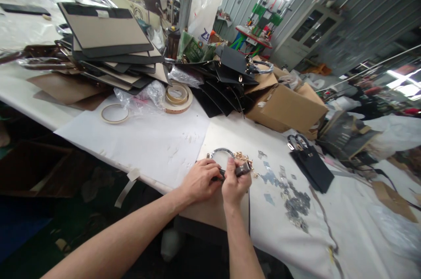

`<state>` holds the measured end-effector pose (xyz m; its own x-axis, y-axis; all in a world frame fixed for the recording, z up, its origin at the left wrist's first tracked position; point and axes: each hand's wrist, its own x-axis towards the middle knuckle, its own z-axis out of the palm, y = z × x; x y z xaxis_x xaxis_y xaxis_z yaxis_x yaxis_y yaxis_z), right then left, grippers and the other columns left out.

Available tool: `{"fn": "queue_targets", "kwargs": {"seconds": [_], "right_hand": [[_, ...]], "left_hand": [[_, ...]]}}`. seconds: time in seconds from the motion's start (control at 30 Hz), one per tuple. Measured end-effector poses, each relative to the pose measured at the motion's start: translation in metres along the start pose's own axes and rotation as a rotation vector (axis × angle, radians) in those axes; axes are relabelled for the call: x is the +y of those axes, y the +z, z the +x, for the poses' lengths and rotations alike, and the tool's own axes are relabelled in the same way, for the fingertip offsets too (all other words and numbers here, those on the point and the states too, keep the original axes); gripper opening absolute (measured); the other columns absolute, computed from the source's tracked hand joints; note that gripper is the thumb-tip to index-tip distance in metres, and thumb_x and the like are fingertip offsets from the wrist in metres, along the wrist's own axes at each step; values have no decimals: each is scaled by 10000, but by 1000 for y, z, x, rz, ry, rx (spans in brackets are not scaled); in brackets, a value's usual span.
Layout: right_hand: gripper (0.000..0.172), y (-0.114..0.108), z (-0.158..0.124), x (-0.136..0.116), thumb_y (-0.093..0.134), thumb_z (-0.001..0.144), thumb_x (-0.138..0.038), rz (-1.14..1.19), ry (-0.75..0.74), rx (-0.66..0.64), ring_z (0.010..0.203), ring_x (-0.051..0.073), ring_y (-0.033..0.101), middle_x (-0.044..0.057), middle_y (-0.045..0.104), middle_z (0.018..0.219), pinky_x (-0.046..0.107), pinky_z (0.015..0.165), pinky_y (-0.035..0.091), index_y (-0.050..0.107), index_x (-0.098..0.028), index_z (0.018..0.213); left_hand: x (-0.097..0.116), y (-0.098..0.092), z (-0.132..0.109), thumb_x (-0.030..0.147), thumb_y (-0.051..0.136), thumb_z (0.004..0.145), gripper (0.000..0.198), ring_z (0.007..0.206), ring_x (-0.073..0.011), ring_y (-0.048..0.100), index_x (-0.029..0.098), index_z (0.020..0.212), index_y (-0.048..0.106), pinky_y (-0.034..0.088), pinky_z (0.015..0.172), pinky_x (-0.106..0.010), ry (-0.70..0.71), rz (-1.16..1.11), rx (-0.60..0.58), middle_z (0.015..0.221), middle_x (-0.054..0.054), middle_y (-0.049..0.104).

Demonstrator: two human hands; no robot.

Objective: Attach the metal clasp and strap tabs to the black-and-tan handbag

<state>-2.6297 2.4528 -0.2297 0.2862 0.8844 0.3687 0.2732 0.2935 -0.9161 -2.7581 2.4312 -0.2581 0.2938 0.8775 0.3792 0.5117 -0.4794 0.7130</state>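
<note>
Panel stack (pixel 108 35): flat, black-and-beige; no handles visible.
Left hand (pixel 203 179): fingers curled at the beige panel (pixel 210 214); pinch hidden, cannot tell.
Shiny curved handle (pixel 222 151): between both hands, apparently mid-work.
Right hand (pixel 236 182): wrapped around a dark stubby piece (pixel 243 169).
Gold-coloured metal fittings (pixel 242 156): loose, seemingly unused.
Black handbag (pixel 313 168): handles already on.

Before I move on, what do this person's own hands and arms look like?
The left hand and the right hand are ungloved, and both forearms are bare, with no sleeve, watch or bracelet in view. Any rings are too small to make out.
</note>
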Motion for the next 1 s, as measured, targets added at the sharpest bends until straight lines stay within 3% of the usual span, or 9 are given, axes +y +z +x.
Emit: {"fn": "queue_targets", "kwargs": {"seconds": [0.13, 0.27, 0.4, 0.57, 0.8, 1.0], "right_hand": [[289, -12, 7, -7, 747, 882, -366, 355, 56, 54, 466, 77, 368, -102, 422, 536, 233, 490, 312, 550, -200, 752], [403, -22, 21, -22, 712, 880, -286, 572, 67, 112, 416, 44, 280, -112, 336, 506, 213, 436, 235, 415, -197, 622], [528, -14, 16, -23, 729, 891, -324, 537, 37, 66, 364, 27, 221, -119, 279, 463, 217, 389, 157, 343, -196, 555], [543, -3, 7, -15, 748, 906, -387, 429, 51, 24, 366, 39, 287, -114, 327, 458, 219, 393, 229, 362, -207, 570], [530, -7, 16, -31, 722, 929, -396, 409, -23, 20, 362, 48, 299, -114, 322, 461, 221, 390, 257, 354, -219, 591], [525, -5, 10, -19, 737, 908, -427, 263, 70, -17, 370, 63, 338, -107, 355, 450, 242, 396, 286, 361, -231, 600]], "left_hand": [[-2, -4, -2, 254, 675, 914, 143, 1283, -284, 594, 229, 1050, 713, 479, 1123, -468, 38, 26, -25, 1266, -59, 737], [-3, -2, -5, 278, 677, 922, 181, 1310, -285, 585, 221, 1094, 686, 473, 1134, -474, 8, 29, -23, 1287, -74, 728], [-3, 0, -5, 279, 687, 911, 178, 1309, -296, 588, 209, 1074, 681, 482, 1122, -477, -14, 18, -12, 1299, -88, 726], [0, -2, -5, 246, 690, 908, 83, 1266, -279, 600, 218, 986, 681, 486, 1097, -460, 6, 37, -3, 1232, -58, 747], [0, 1, -4, 255, 657, 935, 49, 1282, -263, 583, 226, 970, 675, 471, 1124, -459, 15, 60, 3, 1249, -52, 743], [0, 1, -4, 264, 654, 934, 42, 1265, -268, 592, 225, 945, 666, 479, 1117, -459, 24, 61, 10, 1185, -59, 753]]}}
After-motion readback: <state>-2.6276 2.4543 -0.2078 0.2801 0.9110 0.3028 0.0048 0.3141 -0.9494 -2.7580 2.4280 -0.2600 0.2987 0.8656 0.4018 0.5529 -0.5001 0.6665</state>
